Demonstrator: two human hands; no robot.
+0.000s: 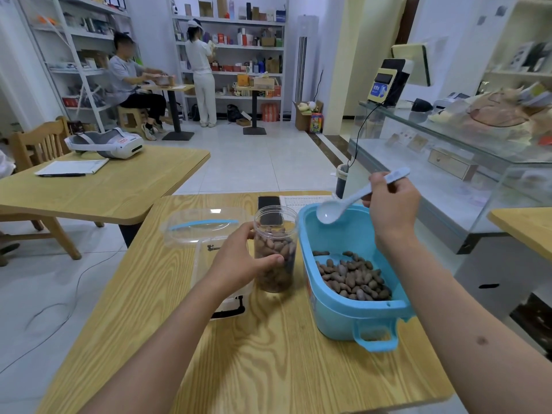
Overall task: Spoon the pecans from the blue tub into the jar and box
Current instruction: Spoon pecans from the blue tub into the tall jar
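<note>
A blue tub [334, 318] stands on the wooden table at the right, with brown pecans [352, 279] heaped in its near half. Left of it stands a clear round jar [276, 231], open-topped and mostly full of pecans. My left hand [239, 261] grips the jar from the left, thumb across its front. My right hand [391, 204] holds a white plastic spoon [343, 204] by the handle above the tub's far end; the bowl looks empty. A clear plastic box [203, 231] with a blue-trimmed lid lies behind my left hand.
A black phone [268, 203] and a printed sheet [304, 200] lie at the table's far edge [209, 195]. A glass counter [448, 162] stands to the right. Another table [119, 186] with a headset is at the left. Two people work at shelves far back.
</note>
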